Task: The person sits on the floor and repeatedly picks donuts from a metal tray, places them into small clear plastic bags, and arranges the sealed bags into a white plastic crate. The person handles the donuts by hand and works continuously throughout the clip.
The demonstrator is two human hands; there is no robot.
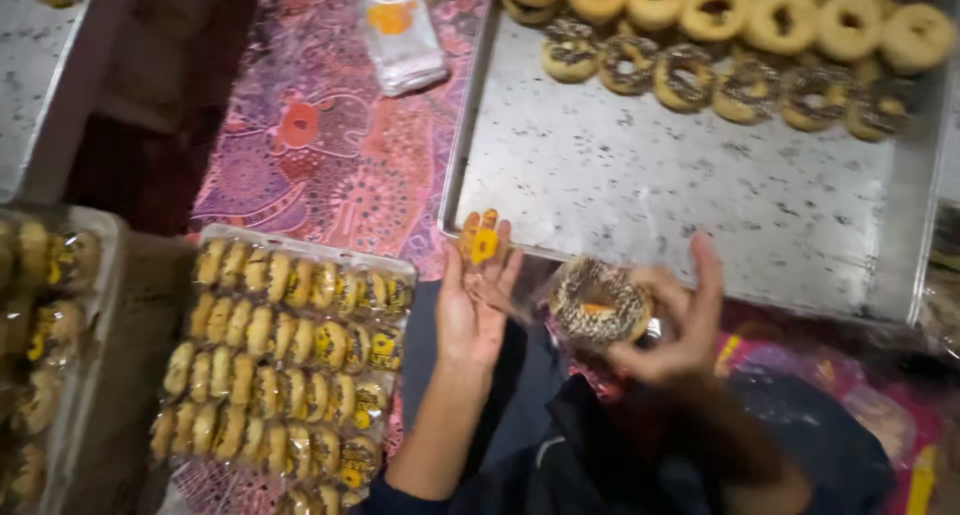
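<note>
My right hand (672, 327) holds a ring doughnut (598, 305) topped with dark sprinkles, just below the near edge of a large metal tray (660, 190). My left hand (474, 305) is beside it, fingers pinching a clear plastic bag (482, 241) with an orange and yellow print. Along the tray's far side lie two rows of doughnuts: plain yellow-glazed ones (715, 10) at the back and sprinkled ones (690, 75) in front.
A tray of bagged doughnuts in several rows (285, 360) lies at my left. A second tray with wrapped doughnuts (45, 315) is at the far left. A stack of empty clear bags (402, 35) rests on a purple patterned cloth (320, 145).
</note>
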